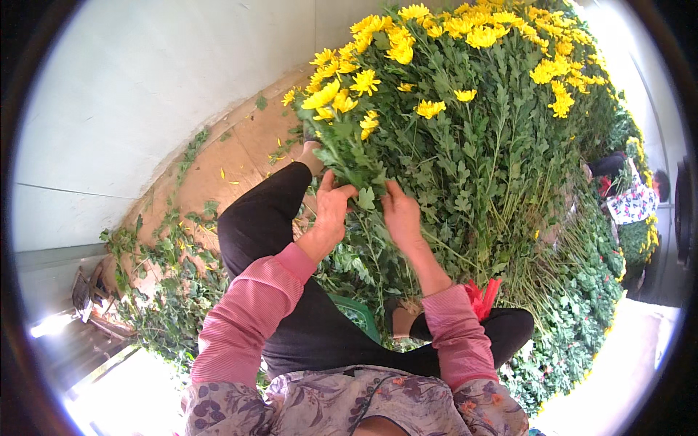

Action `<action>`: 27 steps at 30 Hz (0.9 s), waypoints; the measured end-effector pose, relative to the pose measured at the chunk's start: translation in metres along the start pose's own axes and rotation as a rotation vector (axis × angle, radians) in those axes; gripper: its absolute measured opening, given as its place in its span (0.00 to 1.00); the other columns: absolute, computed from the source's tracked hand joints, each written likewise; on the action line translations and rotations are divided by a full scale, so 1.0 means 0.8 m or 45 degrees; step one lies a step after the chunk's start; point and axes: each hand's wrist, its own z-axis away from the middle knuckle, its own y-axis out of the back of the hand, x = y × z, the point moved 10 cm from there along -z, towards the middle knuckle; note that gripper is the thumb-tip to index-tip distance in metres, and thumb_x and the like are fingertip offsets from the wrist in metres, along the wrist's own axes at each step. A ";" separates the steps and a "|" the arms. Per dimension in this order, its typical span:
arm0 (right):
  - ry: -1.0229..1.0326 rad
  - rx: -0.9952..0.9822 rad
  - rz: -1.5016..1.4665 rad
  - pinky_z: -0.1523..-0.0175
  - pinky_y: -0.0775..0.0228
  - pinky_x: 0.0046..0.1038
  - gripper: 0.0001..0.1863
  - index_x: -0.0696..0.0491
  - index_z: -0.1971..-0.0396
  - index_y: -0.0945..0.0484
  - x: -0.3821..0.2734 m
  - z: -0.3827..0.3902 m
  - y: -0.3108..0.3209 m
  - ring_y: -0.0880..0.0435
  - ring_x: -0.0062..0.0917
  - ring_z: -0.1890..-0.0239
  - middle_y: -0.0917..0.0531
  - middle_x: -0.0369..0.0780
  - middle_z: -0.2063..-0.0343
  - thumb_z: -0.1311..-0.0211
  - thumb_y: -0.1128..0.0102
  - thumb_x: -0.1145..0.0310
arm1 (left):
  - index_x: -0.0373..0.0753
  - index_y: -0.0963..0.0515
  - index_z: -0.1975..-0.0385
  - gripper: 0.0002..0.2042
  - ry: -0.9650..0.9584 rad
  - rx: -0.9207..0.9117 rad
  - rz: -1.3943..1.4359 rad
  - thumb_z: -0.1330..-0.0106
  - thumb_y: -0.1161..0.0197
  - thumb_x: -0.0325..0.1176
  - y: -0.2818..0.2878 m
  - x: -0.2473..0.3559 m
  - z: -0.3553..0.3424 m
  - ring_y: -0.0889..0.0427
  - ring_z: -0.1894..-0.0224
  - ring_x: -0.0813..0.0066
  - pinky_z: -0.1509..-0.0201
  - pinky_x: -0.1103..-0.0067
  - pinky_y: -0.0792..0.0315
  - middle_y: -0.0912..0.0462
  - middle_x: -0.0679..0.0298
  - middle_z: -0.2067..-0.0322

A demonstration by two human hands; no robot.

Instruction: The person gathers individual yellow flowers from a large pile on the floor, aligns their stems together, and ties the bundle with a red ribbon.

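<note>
Between my hands is a bunch of yellow chrysanthemums (342, 145), its leafy stems slanting up and away from me. My left hand (331, 212) closes round the stems from the left, partly covered by leaves. On the other side, my right hand (401, 216) grips the same stems, its fingertips among the foliage. Right beside them rises a large heap of cut chrysanthemums (494, 145), blooms at the far end and bare stem ends toward me. Where the held bunch stops and the heap starts is hard to make out.
Loose leaves (174, 291) litter the brown floor (247, 138) at left. Red strips (483, 298) lie by my right knee, and a green plastic edge (358, 314) shows under my legs. Another person (632, 200) works among flowers at far right. A pale wall (160, 87) bounds the left.
</note>
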 end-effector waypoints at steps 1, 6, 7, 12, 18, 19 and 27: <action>-0.096 -0.107 -0.030 0.73 0.31 0.35 0.13 0.54 0.51 0.26 -0.009 -0.002 -0.010 0.26 0.29 0.84 0.21 0.42 0.82 0.32 0.48 0.67 | 0.40 0.29 0.56 0.13 0.023 -0.004 0.070 0.41 0.41 0.28 -0.005 0.002 0.002 0.26 0.67 0.79 0.71 0.80 0.35 0.22 0.68 0.64; -0.350 -0.455 -0.469 0.58 0.30 0.32 0.19 0.59 0.46 0.28 -0.012 -0.013 -0.035 0.19 0.31 0.66 0.18 0.48 0.69 0.32 0.53 0.65 | 0.41 0.26 0.57 0.11 -0.101 -0.126 0.198 0.39 0.39 0.30 -0.019 0.041 0.009 0.23 0.66 0.81 0.71 0.81 0.34 0.20 0.71 0.63; -0.373 -0.534 -0.606 0.53 0.31 0.29 0.20 0.59 0.45 0.28 -0.010 -0.018 -0.040 0.20 0.29 0.60 0.18 0.48 0.64 0.32 0.54 0.65 | 0.38 0.25 0.58 0.10 -0.061 -0.100 0.162 0.40 0.39 0.28 -0.016 0.040 0.009 0.20 0.66 0.78 0.70 0.79 0.29 0.18 0.68 0.63; -0.283 -0.772 -0.912 0.47 0.34 0.25 0.20 0.61 0.49 0.25 -0.065 -0.030 0.029 0.25 0.21 0.56 0.19 0.40 0.58 0.36 0.49 0.65 | 0.33 0.22 0.61 0.11 -0.072 -0.425 0.215 0.42 0.36 0.27 -0.038 0.073 0.042 0.17 0.67 0.71 0.64 0.73 0.21 0.16 0.63 0.64; -0.184 -0.780 -0.760 0.58 0.32 0.21 0.15 0.61 0.61 0.20 -0.070 -0.049 0.059 0.25 0.14 0.66 0.18 0.32 0.69 0.38 0.41 0.63 | 0.36 0.20 0.58 0.13 -0.147 -0.578 -0.133 0.41 0.32 0.32 -0.033 0.117 0.087 0.21 0.65 0.77 0.65 0.78 0.25 0.18 0.68 0.67; -0.106 -0.791 -0.836 0.57 0.32 0.20 0.16 0.61 0.61 0.20 -0.092 -0.049 0.070 0.25 0.14 0.65 0.18 0.32 0.69 0.41 0.38 0.63 | 0.37 0.20 0.58 0.13 -0.165 -0.588 -0.207 0.41 0.31 0.33 -0.030 0.124 0.102 0.22 0.64 0.78 0.65 0.79 0.26 0.19 0.69 0.67; -0.116 -0.997 -1.035 0.62 0.31 0.19 0.13 0.59 0.61 0.18 -0.164 -0.032 0.022 0.23 0.12 0.69 0.17 0.31 0.70 0.36 0.40 0.65 | 0.34 0.22 0.59 0.12 -0.642 -0.398 -0.166 0.42 0.33 0.20 0.025 0.147 0.109 0.20 0.60 0.80 0.52 0.80 0.26 0.17 0.68 0.65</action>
